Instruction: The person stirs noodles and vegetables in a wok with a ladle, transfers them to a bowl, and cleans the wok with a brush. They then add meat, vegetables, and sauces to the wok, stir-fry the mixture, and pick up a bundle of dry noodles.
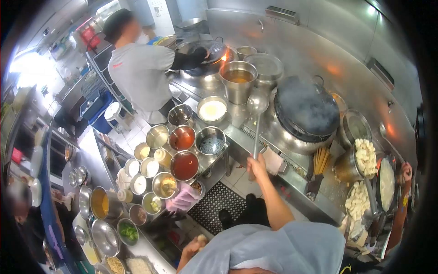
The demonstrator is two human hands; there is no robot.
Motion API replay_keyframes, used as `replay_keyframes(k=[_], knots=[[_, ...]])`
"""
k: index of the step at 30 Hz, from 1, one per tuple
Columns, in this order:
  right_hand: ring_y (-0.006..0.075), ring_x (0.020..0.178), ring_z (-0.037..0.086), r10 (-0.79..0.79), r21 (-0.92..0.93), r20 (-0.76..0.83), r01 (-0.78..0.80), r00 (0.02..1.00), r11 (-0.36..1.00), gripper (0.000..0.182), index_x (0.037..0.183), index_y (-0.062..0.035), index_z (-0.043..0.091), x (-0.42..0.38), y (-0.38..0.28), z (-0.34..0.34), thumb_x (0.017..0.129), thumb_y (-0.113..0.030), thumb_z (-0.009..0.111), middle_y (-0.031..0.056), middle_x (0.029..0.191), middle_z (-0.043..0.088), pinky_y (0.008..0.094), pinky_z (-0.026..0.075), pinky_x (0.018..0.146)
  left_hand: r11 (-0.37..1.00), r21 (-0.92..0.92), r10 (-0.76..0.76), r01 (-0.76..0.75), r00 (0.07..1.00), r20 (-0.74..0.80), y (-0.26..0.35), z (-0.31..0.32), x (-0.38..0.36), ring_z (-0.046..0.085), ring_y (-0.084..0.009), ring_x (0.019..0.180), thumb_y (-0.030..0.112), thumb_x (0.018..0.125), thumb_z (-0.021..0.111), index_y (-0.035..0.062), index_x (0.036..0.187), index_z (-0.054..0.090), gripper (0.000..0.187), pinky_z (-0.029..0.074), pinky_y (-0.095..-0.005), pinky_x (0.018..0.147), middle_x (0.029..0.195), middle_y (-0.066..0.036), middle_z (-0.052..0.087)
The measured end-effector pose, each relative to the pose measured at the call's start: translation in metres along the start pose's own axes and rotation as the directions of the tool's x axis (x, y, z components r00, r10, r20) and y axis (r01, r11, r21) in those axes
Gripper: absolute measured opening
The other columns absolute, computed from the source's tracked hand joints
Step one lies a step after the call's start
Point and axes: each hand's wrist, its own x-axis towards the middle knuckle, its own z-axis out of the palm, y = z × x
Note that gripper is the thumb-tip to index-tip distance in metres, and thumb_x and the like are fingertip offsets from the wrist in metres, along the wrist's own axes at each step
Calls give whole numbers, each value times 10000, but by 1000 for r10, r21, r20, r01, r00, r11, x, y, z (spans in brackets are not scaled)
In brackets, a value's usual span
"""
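My right hand (257, 168) is wrapped round the handle of a long metal ladle (258, 103). The ladle's round bowl is over the stove top, between a metal pot of amber liquid (238, 76) and a large, dark, steaming wok (305, 112). A folded pale cloth (273, 160) lies on the stove edge beside this hand. Low beside my body, my left hand (195, 246) has its fingers curled in around something pale that I cannot make out. It is close to the counter edge, near a green bowl of chopped greens (129, 231).
Sauce bowls (185, 165) and pink gloves (183, 197) crowd the left counter. A co-worker (139, 68) tends another wok (205, 48) with flame showing. At right, another person's hand (406, 171) grips a long utensil near white pieces (365, 157). A bamboo brush (321, 160) stands nearby.
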Motion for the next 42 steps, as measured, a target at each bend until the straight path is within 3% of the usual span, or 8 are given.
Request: replay_keyframes(k=[3, 8, 13, 20, 27, 33, 38, 42], knots=[[139, 454, 474, 112, 161, 152, -136, 982, 977, 347, 1177, -6, 424, -22, -71, -28, 881, -77, 592, 46, 654, 490, 291, 398, 412, 987, 74, -135, 145, 983, -123, -6, 25, -2, 617, -222, 915, 259, 796, 695, 5, 1156, 559, 461, 505, -365, 812, 1013, -95, 635], [150, 472, 527, -40, -543, 150, 116, 988, 832, 227, 1028, 9, 505, 82, -210, -32, 869, -130, 590, 52, 623, 544, 324, 431, 423, 958, 149, -197, 246, 938, -285, 6, 70, 10, 618, -228, 931, 274, 808, 681, 14, 1163, 569, 455, 503, -375, 822, 1030, -98, 638], [139, 442, 507, 143, -630, 265, 59, 954, 774, 115, 779, 4, 554, 217, -263, -2, 835, -96, 555, 39, 564, 523, 324, 430, 412, 939, 211, -174, 272, 904, -390, 20, 109, 34, 619, -233, 947, 290, 819, 667, 22, 1170, 580, 450, 502, -385, 831, 1048, -102, 641], [41, 442, 450, 403, 157, 548, -564, 733, 811, 145, 942, 40, 512, 264, -266, -25, 872, -83, 539, -45, 569, 467, 181, 391, 381, 899, 298, -156, 320, 871, -465, 30, 151, 56, 621, -241, 970, 312, 835, 647, 34, 1181, 595, 447, 500, -399, 844, 1072, -106, 646], [51, 456, 461, 242, 335, 612, -524, 753, 783, 361, 1212, 110, 406, 245, -278, -64, 915, -74, 492, -9, 672, 464, 200, 404, 386, 796, 440, -179, 417, 855, -487, 58, 175, 82, 622, -249, 993, 334, 851, 627, 45, 1191, 610, 446, 497, -414, 858, 1097, -111, 650], [91, 482, 459, -153, 639, 768, -727, 622, 250, 566, 1417, 137, 181, 177, -265, -151, 952, -76, 424, 29, 731, 446, 240, 375, 416, 673, 503, -258, 542, 810, -527, 83, 173, 92, 624, -255, 1012, 353, 865, 610, 55, 1199, 622, 448, 495, -426, 869, 1118, -115, 654], [96, 462, 401, -134, 744, 598, -486, 790, 458, 569, 1462, 88, 107, 88, -245, -239, 986, -91, 363, 54, 750, 424, 227, 368, 368, 826, 47, -485, 561, 752, -446, 46, 155, 90, 625, -269, 1038, 358, 868, 612, 62, 1238, 600, 475, 493, -433, 891, 1158, -113, 649], [89, 438, 370, 158, 125, 91, -168, 983, 978, 514, 1405, 60, 342, 56, -246, -289, 944, -133, 461, 31, 702, 425, 254, 332, 372, 822, -400, -517, 405, 825, -227, -5, 132, 95, 603, -276, 1110, 425, 837, 680, 77, 1342, 509, 637, 480, -419, 940, 1269, -128, 601]])
